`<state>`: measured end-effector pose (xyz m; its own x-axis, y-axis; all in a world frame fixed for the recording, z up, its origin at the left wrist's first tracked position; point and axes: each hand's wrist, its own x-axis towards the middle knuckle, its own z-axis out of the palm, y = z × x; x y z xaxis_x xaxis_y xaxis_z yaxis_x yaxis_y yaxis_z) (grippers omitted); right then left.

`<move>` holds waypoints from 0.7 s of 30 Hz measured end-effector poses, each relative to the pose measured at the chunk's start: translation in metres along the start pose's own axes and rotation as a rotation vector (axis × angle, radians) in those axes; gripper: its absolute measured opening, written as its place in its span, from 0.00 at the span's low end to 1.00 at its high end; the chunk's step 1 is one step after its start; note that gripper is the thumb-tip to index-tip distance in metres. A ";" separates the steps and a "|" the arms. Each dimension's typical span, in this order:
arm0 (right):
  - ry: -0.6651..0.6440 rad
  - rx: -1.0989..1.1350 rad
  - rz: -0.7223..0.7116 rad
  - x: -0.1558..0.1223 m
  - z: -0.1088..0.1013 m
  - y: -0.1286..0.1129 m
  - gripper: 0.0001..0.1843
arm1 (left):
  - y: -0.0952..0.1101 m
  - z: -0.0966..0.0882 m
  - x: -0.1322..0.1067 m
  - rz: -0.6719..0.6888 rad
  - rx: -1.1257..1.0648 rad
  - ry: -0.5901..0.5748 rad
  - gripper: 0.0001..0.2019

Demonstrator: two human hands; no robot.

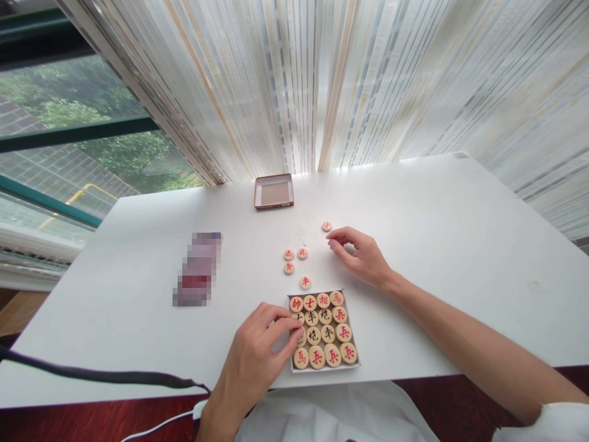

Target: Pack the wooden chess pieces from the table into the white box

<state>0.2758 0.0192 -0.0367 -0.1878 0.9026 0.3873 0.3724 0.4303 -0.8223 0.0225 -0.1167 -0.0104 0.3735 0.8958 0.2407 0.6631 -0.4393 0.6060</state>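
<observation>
An open box (359, 362) of round wooden Chinese chess pieces, marked in red and black, lies near the table's front edge. My left hand (262, 344) reaches over its left side, thumb and fingertips drawn together on the left column. They partly cover two pieces there, and whether anything is pinched is hidden. Beyond the box, my right hand (361, 253) is loosely curled, with a gap between thumb and forefinger and nothing visible in it. Just past its fingertips lies a red chess piece (326, 226). Several more loose pieces, including a red one (305, 282), lie behind the box.
A shallow box lid (274, 191) lies inside-up at the back of the white table (437, 221). To the left is a blurred-out flat object (197, 270). A black strap (115, 376) and a white cable (161, 423) run at the front left. Striped curtains hang behind.
</observation>
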 end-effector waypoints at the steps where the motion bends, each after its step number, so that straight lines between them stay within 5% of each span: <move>1: 0.001 0.000 0.002 0.000 0.000 0.000 0.08 | 0.000 0.000 0.000 0.001 -0.005 -0.003 0.07; 21: -0.006 -0.008 0.000 0.000 -0.001 -0.001 0.07 | 0.002 -0.001 -0.006 -0.118 -0.103 -0.102 0.08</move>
<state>0.2761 0.0192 -0.0353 -0.1933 0.9025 0.3849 0.3796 0.4305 -0.8189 0.0207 -0.1233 -0.0102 0.3642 0.9271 0.0885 0.6381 -0.3177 0.7013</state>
